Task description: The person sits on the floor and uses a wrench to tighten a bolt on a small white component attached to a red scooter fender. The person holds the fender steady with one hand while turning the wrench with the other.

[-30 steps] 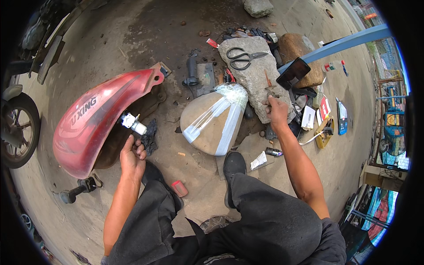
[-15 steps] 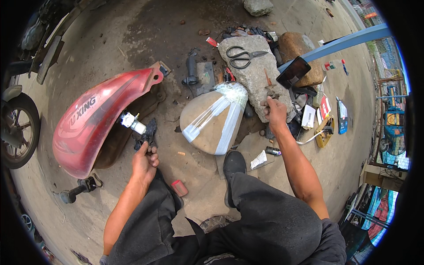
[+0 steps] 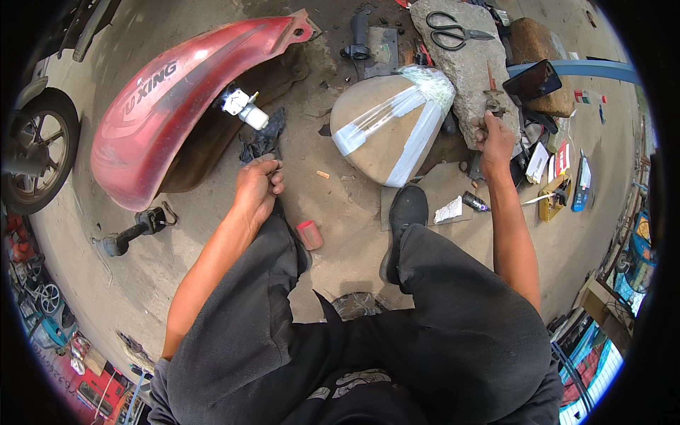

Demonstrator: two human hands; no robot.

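Note:
My right hand (image 3: 496, 142) pinches a small rusty metal fitting (image 3: 494, 105) with a thin stem pointing away from me. It is over the near part of a rough stone slab (image 3: 473, 71). My left hand (image 3: 258, 183) is closed, fingers curled in; whatever may be in it is hidden. Just beyond it lies a crumpled black bag or cloth (image 3: 263, 136). To its left rests a dented red motorcycle fuel tank (image 3: 180, 99), a white plastic and metal fitting (image 3: 246, 110) by its underside. Between my hands is a tan rounded piece (image 3: 375, 124) wrapped with clear and pale tape.
Large scissors (image 3: 457, 32) lie on the slab, and a phone (image 3: 531, 83) leans at its right near a blue bar (image 3: 595, 69). A cordless power tool (image 3: 134, 231) sits left, a red block (image 3: 309, 234) near my foot. Small boxes (image 3: 537, 162) are at right.
The view has tipped toward me and swung left, so everything sits higher and farther right in the picture. Both hands keep nearly the same places beside the tank and slab.

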